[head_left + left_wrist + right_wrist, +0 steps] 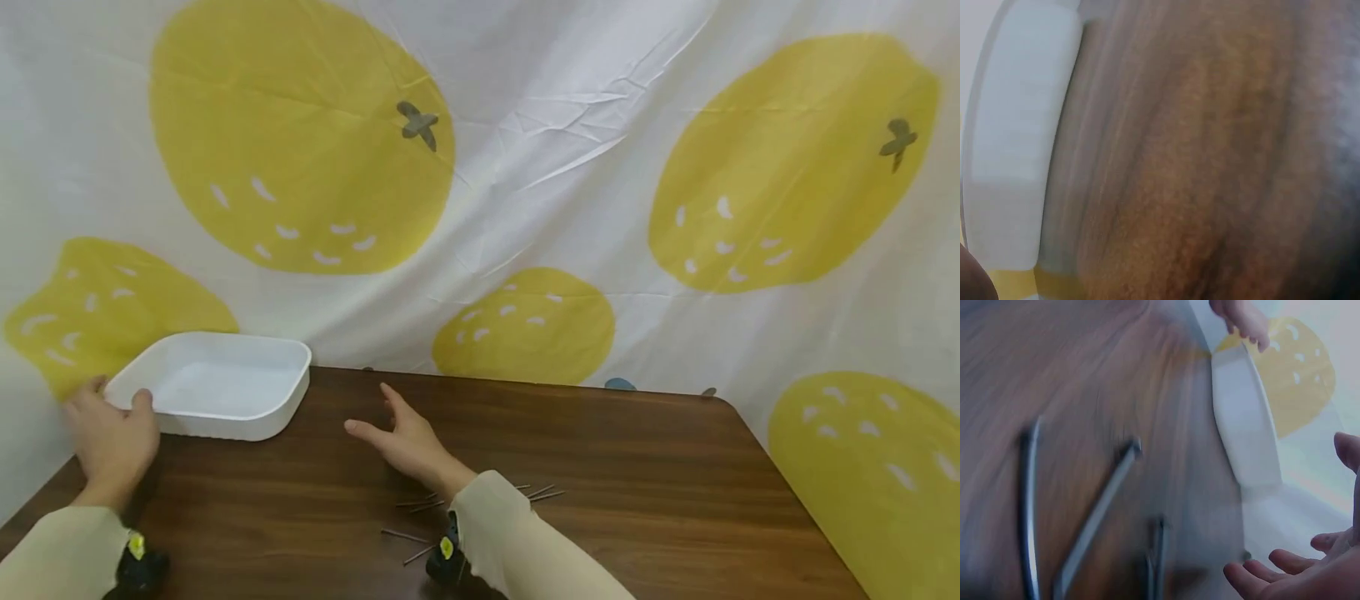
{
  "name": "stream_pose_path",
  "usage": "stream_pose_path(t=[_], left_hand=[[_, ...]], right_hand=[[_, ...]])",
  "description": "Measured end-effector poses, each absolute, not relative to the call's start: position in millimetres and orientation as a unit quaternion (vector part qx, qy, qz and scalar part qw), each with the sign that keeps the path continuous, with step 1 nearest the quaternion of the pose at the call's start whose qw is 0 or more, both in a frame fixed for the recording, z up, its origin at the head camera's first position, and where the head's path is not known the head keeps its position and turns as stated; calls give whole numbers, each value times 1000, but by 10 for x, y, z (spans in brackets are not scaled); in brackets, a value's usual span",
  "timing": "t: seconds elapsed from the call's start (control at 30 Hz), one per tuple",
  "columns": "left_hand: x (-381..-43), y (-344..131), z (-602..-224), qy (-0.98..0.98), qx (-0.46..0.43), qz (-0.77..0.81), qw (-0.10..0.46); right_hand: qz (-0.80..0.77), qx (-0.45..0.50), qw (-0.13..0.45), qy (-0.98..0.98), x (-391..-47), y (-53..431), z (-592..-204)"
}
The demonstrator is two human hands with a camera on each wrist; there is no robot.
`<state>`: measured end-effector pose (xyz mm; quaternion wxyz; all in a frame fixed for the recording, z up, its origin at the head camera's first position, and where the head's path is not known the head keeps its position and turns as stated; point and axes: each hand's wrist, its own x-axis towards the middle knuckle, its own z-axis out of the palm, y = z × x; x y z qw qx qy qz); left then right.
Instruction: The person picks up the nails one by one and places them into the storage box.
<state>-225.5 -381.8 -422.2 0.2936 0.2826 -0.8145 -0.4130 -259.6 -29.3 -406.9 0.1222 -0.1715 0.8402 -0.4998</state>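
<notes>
A white rectangular tray [225, 427] with rounded corners sits at the back left of the wooden table. My left hand [112, 437] is at its left front corner, thumb and fingers spread apart; whether they touch the rim is hard to tell. The right wrist view shows this left hand [1242, 320] beside the tray's far end [1244, 419]. To the right of the tray, my right hand [405, 442] hovers over the table with thumb and fingers spread, holding nothing. Several thin metal rods [405, 534] lie under and around my right forearm, partly hidden by it.
The dark brown table [660, 475] ends at the back against a white cloth [525, 208] printed with yellow lemons. Its right corner is rounded. Large in the right wrist view are some of the metal rods [1094, 519], blurred.
</notes>
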Motion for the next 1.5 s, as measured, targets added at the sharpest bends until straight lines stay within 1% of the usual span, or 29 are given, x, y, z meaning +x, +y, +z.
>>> stream_pose_path(t=[0.07,0.33,0.47,0.57,0.8,1.1,1.3,1.43,1.5], left_hand=[[-2248,-3835,-4221,-800,290,-435,296],[-2251,-3885,-4212,-764,340,-477,272],[-2212,-3960,-4163,-739,376,-500,250],[-2146,-4013,-4167,-732,388,-510,232],[-2074,-4128,-4180,-764,365,-482,223],[-1985,-4215,-4221,-783,344,-470,218],[-1943,-4179,-4240,-792,352,-451,212],[-1908,-4197,-4225,-795,345,-448,219],[-1884,-4214,-4216,-802,337,-445,213]], right_hand=[[-507,-168,129,835,-2579,-405,-4114],[-552,-134,146,810,-2494,-787,-4162],[-600,-104,138,781,-2463,-1069,-4143],[-627,-83,127,764,-2425,-1265,-4154],[-642,-53,98,759,-2359,-1555,-4151],[-632,-76,87,766,-2269,-1851,-4182],[-656,-61,69,749,-2232,-1940,-4211],[-646,-62,63,759,-2219,-1961,-4184],[-640,-62,60,764,-2226,-1961,-4166]])
